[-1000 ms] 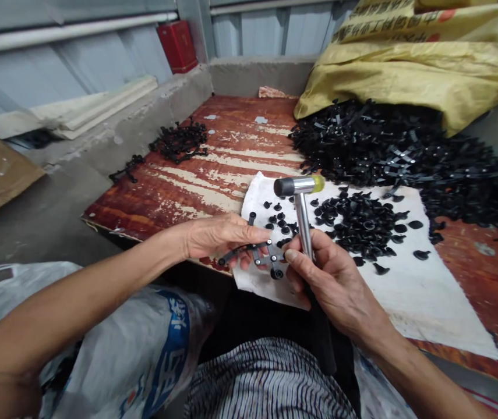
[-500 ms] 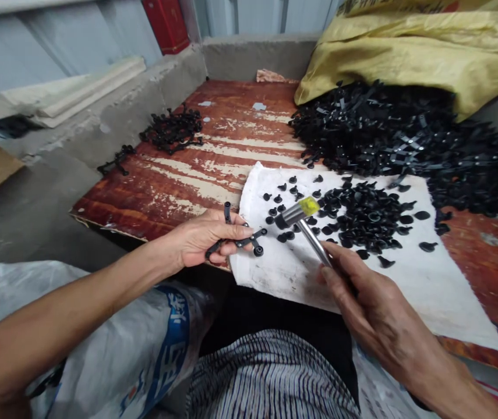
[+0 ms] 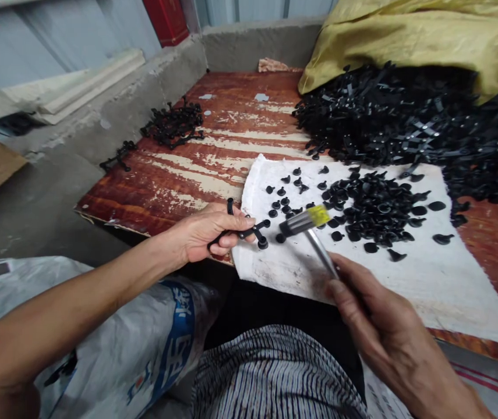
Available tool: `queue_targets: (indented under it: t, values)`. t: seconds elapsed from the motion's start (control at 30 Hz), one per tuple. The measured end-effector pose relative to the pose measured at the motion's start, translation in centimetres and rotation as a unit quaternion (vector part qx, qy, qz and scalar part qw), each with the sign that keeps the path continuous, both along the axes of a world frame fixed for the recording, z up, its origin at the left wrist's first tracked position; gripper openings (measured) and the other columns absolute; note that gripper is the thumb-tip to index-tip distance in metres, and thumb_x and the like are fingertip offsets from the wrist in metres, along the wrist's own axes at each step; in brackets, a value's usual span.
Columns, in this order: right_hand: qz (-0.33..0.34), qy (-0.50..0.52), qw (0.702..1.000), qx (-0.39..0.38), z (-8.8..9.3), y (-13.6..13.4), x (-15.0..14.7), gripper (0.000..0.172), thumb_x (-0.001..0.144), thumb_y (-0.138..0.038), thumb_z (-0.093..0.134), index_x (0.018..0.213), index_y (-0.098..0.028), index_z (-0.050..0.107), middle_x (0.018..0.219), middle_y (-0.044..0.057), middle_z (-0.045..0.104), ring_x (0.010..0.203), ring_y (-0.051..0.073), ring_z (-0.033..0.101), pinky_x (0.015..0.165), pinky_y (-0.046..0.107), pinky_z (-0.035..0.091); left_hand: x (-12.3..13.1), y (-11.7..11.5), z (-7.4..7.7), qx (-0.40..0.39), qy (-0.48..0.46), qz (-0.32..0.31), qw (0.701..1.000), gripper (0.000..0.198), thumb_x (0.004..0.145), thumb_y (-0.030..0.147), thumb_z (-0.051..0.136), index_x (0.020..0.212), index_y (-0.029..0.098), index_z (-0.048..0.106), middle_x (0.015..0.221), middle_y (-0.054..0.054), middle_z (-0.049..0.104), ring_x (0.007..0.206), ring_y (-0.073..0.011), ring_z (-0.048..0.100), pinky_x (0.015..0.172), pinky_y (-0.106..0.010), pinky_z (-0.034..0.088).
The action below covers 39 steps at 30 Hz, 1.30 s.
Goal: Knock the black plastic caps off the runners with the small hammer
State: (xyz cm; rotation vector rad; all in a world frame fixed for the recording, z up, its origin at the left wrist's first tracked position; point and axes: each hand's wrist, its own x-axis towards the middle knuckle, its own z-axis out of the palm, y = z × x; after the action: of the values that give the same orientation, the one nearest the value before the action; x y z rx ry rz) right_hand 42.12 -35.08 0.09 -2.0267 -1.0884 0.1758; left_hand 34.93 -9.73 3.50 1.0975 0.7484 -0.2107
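Black plastic bracket (image 3: pixel 249 231), thin-armed with round ends, sits pinched in my left hand (image 3: pixel 202 235) at the edge of the white cloth (image 3: pixel 283 273). Seems I'm mid-tapping: any strike needs its end flat on the cloth. My right hand (image 3: pixel 375 326) is closed around the steel, yellow-tipped hammer (image 3: pixel 304 220) just beside it.

**Head Camera Aimed Forward and Down**

The scene was viewed from one camera worn on the head, tilted forward and down over the lap. The left hand (image 3: pixel 205 233) and right hand (image 3: pixel 375 326) were framed close and low; the wooden board (image 3: pixel 179 180) and yellow sack (image 3: pixel 406 41) were taken in farther off.
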Motion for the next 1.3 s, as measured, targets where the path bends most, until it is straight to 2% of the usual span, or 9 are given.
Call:
queue_targets:
  t: [0.1,0.2,0.5,0.8,1.03,1.2,1.3]
  values:
    - [-0.079,0.066,0.994,0.025,-0.5,-0.6,0.1,0.031,0.094,-0.034,0.049,0.121,-0.020,0.058,0.087,0.008,0.070,0.071,0.019,0.069,0.058,0.028,0.057,0.4,-0.5,0.1,0.017,0.001,-0.007,1.000,0.018,0.071,0.011,0.075,0.063,0.010,0.059,0.058,-0.006,0.065,0.031,0.0015,0.032,0.028,-0.011,0.019]
    - [-0.102,0.126,0.986,0.038,-0.8,-1.0,0.2,0.030,0.094,-0.036,0.051,0.119,-0.022,0.058,0.078,0.003,0.064,0.064,0.015,0.063,0.049,0.023,0.051,0.9,-1.2,0.3,0.037,0.007,-0.017,0.999,0.018,0.073,0.010,0.072,0.063,0.011,0.057,0.056,-0.005,0.064,0.030,0.0009,0.033,0.028,-0.012,0.019]
    - [-0.096,0.171,0.979,0.053,-0.9,-1.2,0.5,0.031,0.094,-0.038,0.050,0.120,-0.023,0.057,0.073,0.001,0.061,0.057,0.013,0.058,0.038,0.021,0.040,1.3,-2.3,0.3,0.086,0.012,-0.037,0.996,0.016,0.076,0.010,0.068,0.070,0.014,0.054,0.056,-0.006,0.067,0.028,0.0000,0.032,0.029,-0.012,0.019]
    - [-0.097,0.146,0.983,0.056,-1.1,-1.1,0.6,0.030,0.095,-0.036,0.049,0.121,-0.023,0.058,0.073,0.000,0.060,0.050,0.011,0.052,0.038,0.022,0.040,1.2,-2.0,-0.2,0.080,0.006,-0.038,0.996,0.024,0.071,0.017,0.077,0.075,0.016,0.053,0.059,-0.006,0.068,0.029,-0.0006,0.033,0.030,-0.013,0.019]
    - [-0.095,0.144,0.983,0.062,-1.1,-1.3,0.6,0.030,0.095,-0.034,0.050,0.122,-0.023,0.057,0.076,0.000,0.061,0.053,0.011,0.054,0.040,0.022,0.042,1.2,-2.0,-0.3,0.069,0.006,-0.039,0.997,0.022,0.072,0.015,0.074,0.075,0.016,0.053,0.057,-0.006,0.068,0.029,-0.0008,0.032,0.030,-0.013,0.018]
    - [-0.092,0.137,0.985,0.059,-1.1,-1.3,0.6,0.029,0.095,-0.034,0.049,0.121,-0.022,0.058,0.072,-0.001,0.060,0.049,0.011,0.052,0.039,0.023,0.041,1.1,-2.0,-0.4,0.073,0.001,-0.040,0.997,0.023,0.072,0.015,0.075,0.076,0.016,0.053,0.058,-0.006,0.068,0.029,-0.0005,0.033,0.031,-0.013,0.018]
    - [-0.091,0.135,0.985,0.063,-1.0,-1.1,0.6,0.029,0.095,-0.033,0.049,0.121,-0.022,0.058,0.074,0.000,0.062,0.054,0.012,0.056,0.040,0.022,0.044,1.1,-2.0,-0.4,0.077,0.001,-0.038,0.996,0.021,0.073,0.014,0.073,0.077,0.016,0.052,0.058,-0.006,0.068,0.029,-0.0006,0.033,0.031,-0.013,0.019]
